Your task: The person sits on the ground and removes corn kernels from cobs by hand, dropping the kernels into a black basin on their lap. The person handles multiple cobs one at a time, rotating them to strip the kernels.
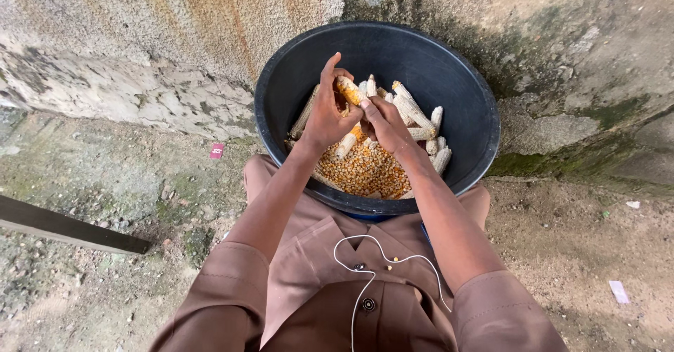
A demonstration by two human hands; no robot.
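A large black basin [477, 99] rests on my lap and holds loose yellow corn kernels [365, 169] and several stripped pale cobs [418, 116]. Both hands are over the basin. My left hand [323, 113] grips a corn cob [349, 90] that still has yellow kernels on it, index finger raised. My right hand [382, 124] presses against the same cob from the right, thumb on its side.
I sit in brown clothing with a white earphone cable [365, 261] across my chest. A stained concrete wall [175, 29] stands behind the basin. A dark plank [70, 229] lies on the dirt ground at left. Small paper scraps [618, 291] lie at right.
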